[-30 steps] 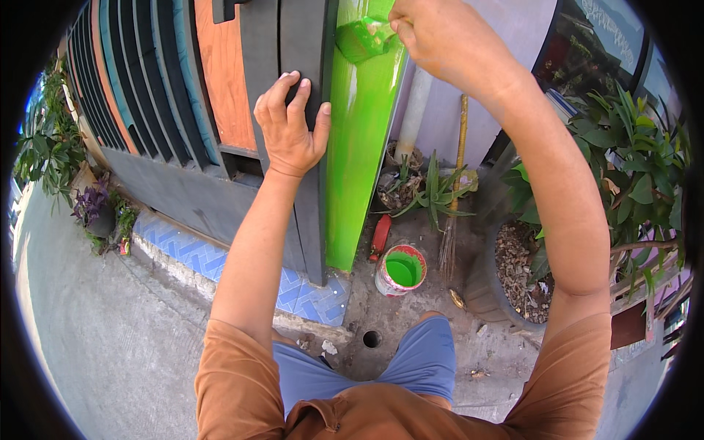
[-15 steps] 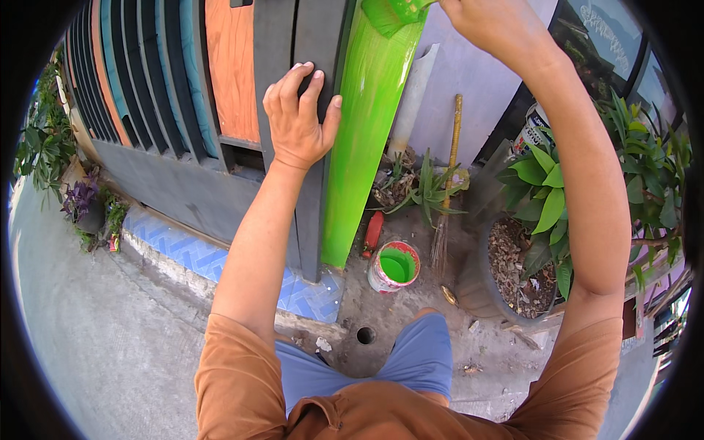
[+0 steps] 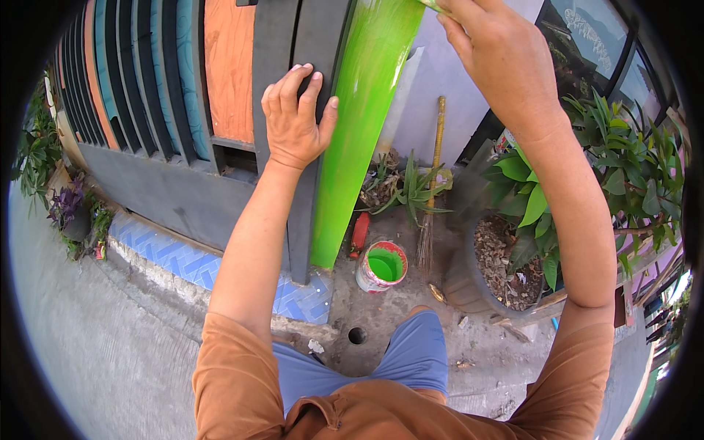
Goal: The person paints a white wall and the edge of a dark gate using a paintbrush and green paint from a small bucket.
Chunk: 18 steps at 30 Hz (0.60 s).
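My left hand (image 3: 297, 117) rests on the dark grey gate post (image 3: 302, 205), fingers spread and slightly bent, holding nothing. Beside that post stands a tall pillar (image 3: 356, 139) coated in wet-looking bright green paint. At the top of the view my right hand (image 3: 506, 66) is closed on a green-smeared paintbrush (image 3: 431, 4). Only a sliver of the brush shows; the upper edge cuts off the rest. On the ground near the pillar's foot sits a paint bucket (image 3: 383, 265) with a red-stained rim and green paint inside.
A red object (image 3: 359, 235) lies beside the bucket, near an aloe-like plant (image 3: 414, 192). A stick broom (image 3: 438, 139) leans on the pale wall. To the right stands a large potted plant (image 3: 506, 257). There is a round hole (image 3: 357, 335) in the ground.
My right hand has come lower and nearer, while the paintbrush has slipped mostly out past the top edge. My left hand stays on the post. The view has shifted slightly.
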{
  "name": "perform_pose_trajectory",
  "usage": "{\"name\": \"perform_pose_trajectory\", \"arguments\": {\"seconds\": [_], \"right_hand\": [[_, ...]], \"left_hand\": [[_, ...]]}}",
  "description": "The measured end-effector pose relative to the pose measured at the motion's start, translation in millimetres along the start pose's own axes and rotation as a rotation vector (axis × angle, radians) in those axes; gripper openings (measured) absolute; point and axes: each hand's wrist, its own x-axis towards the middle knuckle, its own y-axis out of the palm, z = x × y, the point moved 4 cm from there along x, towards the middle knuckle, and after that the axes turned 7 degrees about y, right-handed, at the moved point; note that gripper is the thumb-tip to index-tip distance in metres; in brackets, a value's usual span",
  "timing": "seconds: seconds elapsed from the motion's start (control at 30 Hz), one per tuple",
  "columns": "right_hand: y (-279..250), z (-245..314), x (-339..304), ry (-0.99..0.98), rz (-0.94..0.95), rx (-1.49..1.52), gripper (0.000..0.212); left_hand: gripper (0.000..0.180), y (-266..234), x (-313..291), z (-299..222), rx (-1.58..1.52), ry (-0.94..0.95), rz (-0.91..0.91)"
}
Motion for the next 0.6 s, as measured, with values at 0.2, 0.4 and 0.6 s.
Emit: {"name": "perform_pose_trajectory", "arguments": {"seconds": [0.2,0.4,0.6], "right_hand": [[42,46,-74,-0.029,0.284,0.083,0.027],[61,95,-140,-0.092,0.432,0.143,0.031],[52,83,-129,0.085,0.487,0.338,0.027]], "left_hand": [[0.046,-1,1,-5,-0.013,-0.011,0.009],[0.047,-3,3,-4,-0.007,0.000,0.009],[0.047,-4,4,-2,-0.008,0.007,0.004]]}}
